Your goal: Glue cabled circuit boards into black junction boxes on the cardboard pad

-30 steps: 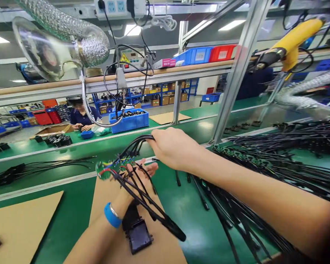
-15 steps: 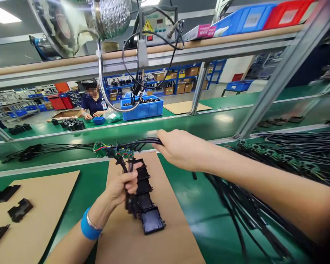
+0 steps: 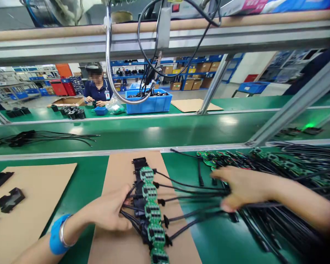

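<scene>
A strip of green circuit boards (image 3: 151, 209) lies along a black plastic holder (image 3: 139, 164) on a cardboard sheet (image 3: 118, 172). Black cables (image 3: 187, 187) run from the boards off to the right. My left hand (image 3: 110, 211), with a blue wristband, presses on the left side of the strip, fingers among the wires there. My right hand (image 3: 240, 187) is blurred. It rests over the cables on the green belt, fingers curled over them.
A heap of black cables with green boards (image 3: 277, 165) covers the belt at right. Black plastic parts (image 3: 9, 200) lie on a second cardboard sheet at left. A metal frame post (image 3: 291, 106) slants up at right. Across the far belt sits a person (image 3: 96, 91) beside a blue bin (image 3: 151, 102).
The boards and cables, held in the air before, now lie flat on the holder. My right hand has swung right and down along the cables. My view has tilted down.
</scene>
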Tool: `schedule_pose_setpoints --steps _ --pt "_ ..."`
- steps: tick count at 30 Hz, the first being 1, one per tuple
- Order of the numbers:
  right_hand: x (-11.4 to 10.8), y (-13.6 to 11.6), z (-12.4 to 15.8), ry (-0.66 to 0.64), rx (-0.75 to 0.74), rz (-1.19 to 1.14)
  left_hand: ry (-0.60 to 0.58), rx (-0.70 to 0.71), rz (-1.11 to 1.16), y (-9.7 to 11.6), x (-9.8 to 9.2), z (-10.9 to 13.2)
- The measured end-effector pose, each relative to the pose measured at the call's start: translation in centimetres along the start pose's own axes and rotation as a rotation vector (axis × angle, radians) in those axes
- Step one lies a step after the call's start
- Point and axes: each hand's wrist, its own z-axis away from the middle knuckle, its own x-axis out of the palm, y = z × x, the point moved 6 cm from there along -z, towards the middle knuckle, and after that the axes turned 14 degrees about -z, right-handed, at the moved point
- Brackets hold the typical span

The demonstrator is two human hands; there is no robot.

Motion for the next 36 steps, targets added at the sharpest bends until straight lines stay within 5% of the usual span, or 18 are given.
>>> schedule_pose_setpoints --steps 4,8,11,16,21,26,30,32,36 --pt "11.5 -5.2 -3.2 -0.498 -0.204 -0.27 -0.038 -0.051 -0.029 -0.8 1.2 -1.1" --pt "16.8 -8.3 -4.8 -0.627 -0.331 -0.341 0.034 -0.193 0.013 -3.2 1.0 -1.9" --pt "17.5 -7.1 -5.9 -0.581 -0.365 -0.316 0.103 -0.309 0.04 -5.6 0.3 -3.2" --pt "18.0 -2.6 -10.4 -0.422 -0.242 -0.295 0.296 -0.459 -0.247 -8.8 -2.3 -6.4" --pt "20.1 0.2 -12.0 -0.411 -0.222 -0.181 0.291 -0.504 -0.478 -10.2 -2.3 -8.6" --pt "19.4 0.0 -11.2 -0.35 -0.293 -0.066 0.284 -0.551 -0.612 -10.5 -2.4 -8.0" --pt "18.2 -2.8 -8.5 -0.322 -0.316 -0.091 0.366 -0.347 -0.488 -8.8 -2.9 -6.4" --pt "18.8 -4.8 -6.0 -0.467 -0.308 -0.196 0.372 -0.164 -0.293 -7.2 -2.6 -5.6" --pt "19.9 -6.8 -2.3 -0.676 -0.26 -0.28 0.111 0.028 -0.031 -4.9 -0.2 -5.0"
